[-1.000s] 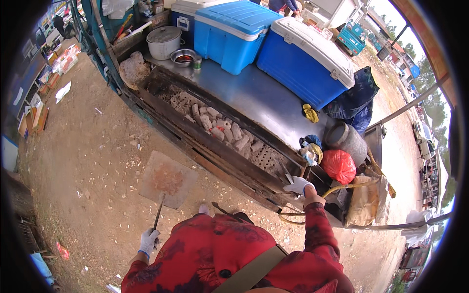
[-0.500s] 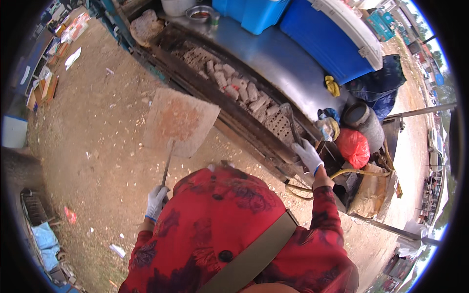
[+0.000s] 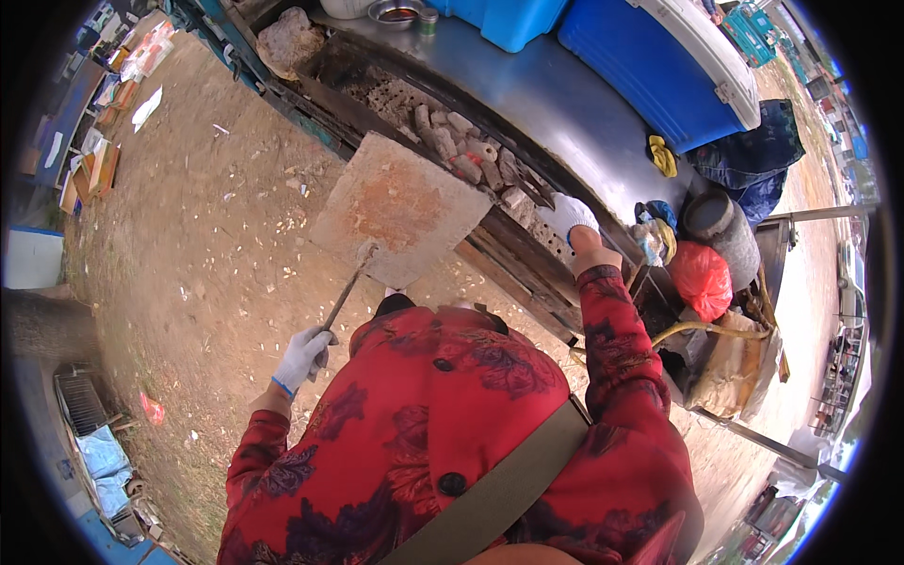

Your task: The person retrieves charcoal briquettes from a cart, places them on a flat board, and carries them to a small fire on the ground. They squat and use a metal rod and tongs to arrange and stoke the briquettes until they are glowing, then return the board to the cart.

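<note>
The gloved left hand [image 3: 301, 360] is closed around the thin handle [image 3: 347, 299] of a flat square shovel [image 3: 400, 212], which overlaps the near edge of the dark metal trough [image 3: 527, 252] from this angle. Over that trough, near the metal table [image 3: 565, 122], the gloved right hand [image 3: 567, 215] has hold of dark tongs [image 3: 538, 191] pointing toward the grey lumps [image 3: 457, 141]; its fingers are mostly hidden, so how tightly I cannot tell

At two o'clock, a yellow cloth [image 3: 662, 156] lies on the metal table [image 3: 574, 104] near a blue cooler [image 3: 650, 80]; at three, a red plastic bag [image 3: 702, 280] sits beside a grey canister [image 3: 734, 247].
</note>
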`<act>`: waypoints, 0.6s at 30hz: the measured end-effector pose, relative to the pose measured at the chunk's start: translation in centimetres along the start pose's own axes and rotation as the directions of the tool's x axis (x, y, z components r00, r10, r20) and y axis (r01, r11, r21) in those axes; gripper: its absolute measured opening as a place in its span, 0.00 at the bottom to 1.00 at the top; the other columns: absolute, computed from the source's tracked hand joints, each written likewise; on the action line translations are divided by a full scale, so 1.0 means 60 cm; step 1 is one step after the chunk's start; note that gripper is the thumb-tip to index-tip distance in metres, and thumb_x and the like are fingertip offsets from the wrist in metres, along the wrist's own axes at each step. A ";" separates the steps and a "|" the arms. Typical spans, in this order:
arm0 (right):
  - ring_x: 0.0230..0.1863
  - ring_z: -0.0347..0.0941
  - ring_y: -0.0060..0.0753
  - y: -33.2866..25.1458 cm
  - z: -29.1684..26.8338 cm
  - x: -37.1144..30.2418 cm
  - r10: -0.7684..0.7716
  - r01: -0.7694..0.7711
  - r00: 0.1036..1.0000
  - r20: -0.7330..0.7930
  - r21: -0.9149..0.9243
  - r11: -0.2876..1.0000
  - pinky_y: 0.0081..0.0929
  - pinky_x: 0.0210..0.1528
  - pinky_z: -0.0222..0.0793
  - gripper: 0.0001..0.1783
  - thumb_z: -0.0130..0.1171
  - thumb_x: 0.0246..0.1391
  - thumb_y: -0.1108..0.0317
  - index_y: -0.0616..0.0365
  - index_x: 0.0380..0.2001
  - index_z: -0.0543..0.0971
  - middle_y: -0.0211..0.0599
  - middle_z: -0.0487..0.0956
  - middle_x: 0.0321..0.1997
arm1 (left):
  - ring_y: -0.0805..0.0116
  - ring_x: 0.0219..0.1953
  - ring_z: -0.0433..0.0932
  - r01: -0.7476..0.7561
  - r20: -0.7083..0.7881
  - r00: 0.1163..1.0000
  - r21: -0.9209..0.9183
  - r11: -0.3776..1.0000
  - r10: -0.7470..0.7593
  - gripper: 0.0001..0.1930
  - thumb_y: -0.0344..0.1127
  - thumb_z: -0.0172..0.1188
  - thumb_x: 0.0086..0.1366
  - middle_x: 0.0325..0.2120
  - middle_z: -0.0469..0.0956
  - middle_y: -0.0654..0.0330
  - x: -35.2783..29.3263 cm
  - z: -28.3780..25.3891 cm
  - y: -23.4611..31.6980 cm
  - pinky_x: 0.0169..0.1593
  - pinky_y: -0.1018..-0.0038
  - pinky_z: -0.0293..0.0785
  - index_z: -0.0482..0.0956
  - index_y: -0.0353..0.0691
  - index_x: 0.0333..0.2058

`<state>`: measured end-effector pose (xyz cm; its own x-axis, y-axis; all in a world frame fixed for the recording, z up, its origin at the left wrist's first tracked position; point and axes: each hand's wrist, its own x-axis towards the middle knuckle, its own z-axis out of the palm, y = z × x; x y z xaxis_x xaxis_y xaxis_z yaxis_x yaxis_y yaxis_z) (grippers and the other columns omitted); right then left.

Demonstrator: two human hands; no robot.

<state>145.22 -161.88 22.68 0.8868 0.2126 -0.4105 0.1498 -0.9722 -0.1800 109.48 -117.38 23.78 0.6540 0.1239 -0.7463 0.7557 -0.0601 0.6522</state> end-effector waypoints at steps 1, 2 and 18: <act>0.44 0.79 0.57 -0.004 0.002 0.008 -0.010 0.010 1.000 0.007 0.005 1.000 0.47 0.47 0.74 0.33 0.57 0.54 0.44 0.60 0.54 0.75 0.58 0.80 0.45 | 0.79 0.11 0.66 -0.003 0.026 1.000 0.024 1.000 0.002 0.17 0.46 0.53 0.67 0.14 0.71 0.66 0.005 -0.011 0.014 0.13 0.80 0.60 0.78 0.36 0.36; 0.37 0.82 0.51 -0.002 0.000 0.010 0.010 -0.013 0.999 0.032 0.103 0.995 0.43 0.40 0.77 0.31 0.58 0.53 0.47 0.62 0.51 0.77 0.55 0.82 0.41 | 0.79 0.11 0.66 -0.001 0.043 0.999 0.062 0.998 -0.002 0.17 0.47 0.53 0.67 0.14 0.71 0.66 0.012 -0.021 0.028 0.13 0.80 0.60 0.78 0.37 0.36; 0.34 0.80 0.40 -0.246 -0.004 -0.076 -0.216 0.192 0.975 0.050 0.301 0.934 0.36 0.40 0.74 0.31 0.56 0.58 0.47 0.58 0.56 0.74 0.45 0.82 0.36 | 0.78 0.15 0.69 -0.112 0.058 0.994 0.454 0.884 0.096 0.16 0.47 0.52 0.69 0.16 0.71 0.66 0.156 -0.156 0.143 0.18 0.78 0.65 0.78 0.40 0.40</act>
<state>139.08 -148.51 27.45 0.8103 0.4226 -0.4059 0.1785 -0.8378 -0.5159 121.75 -107.48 23.62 0.7243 0.0601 -0.6869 0.6115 -0.5162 0.5996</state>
